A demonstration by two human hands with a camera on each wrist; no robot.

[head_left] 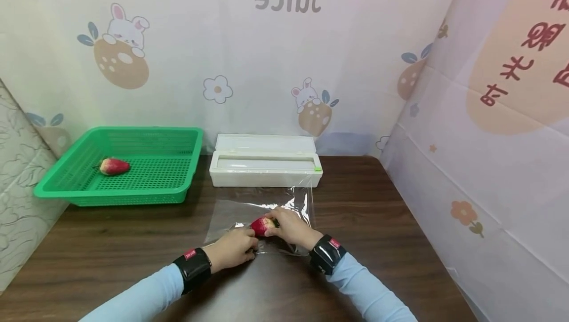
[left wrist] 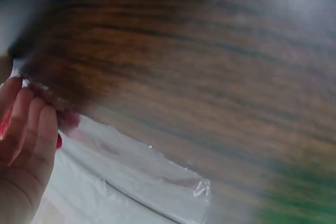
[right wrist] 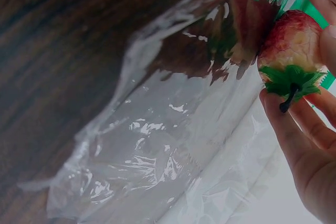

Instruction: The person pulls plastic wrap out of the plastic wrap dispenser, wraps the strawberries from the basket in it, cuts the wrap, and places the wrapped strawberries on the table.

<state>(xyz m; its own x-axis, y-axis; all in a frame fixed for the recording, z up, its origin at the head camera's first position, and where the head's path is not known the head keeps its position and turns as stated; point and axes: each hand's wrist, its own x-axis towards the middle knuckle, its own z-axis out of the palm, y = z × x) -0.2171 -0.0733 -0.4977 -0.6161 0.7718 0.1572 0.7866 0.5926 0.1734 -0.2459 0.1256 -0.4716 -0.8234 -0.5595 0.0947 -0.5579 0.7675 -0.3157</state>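
Observation:
A red strawberry (head_left: 261, 226) with a pale, yellowish leaf end lies over a sheet of clear cling film (head_left: 237, 209) on the table. From the right, my right hand (head_left: 291, 226) grips it near the green leaves; the right wrist view shows the strawberry (right wrist: 294, 51) stem-end toward this hand (right wrist: 310, 145). At its pointed end, my left hand (head_left: 233, 249) holds it with bent fingers. In the left wrist view, the left hand's fingers (left wrist: 34, 129) cover most of the red fruit. The film reaches back to a white cling film box (head_left: 266, 178), its lid raised.
A green plastic basket (head_left: 191, 176) stands at the back left, with another strawberry (head_left: 114, 166) inside. The dark wooden table (head_left: 378, 243) borders printed cloth walls at the back and right. A small green piece (head_left: 317, 169) sits at the box's right end.

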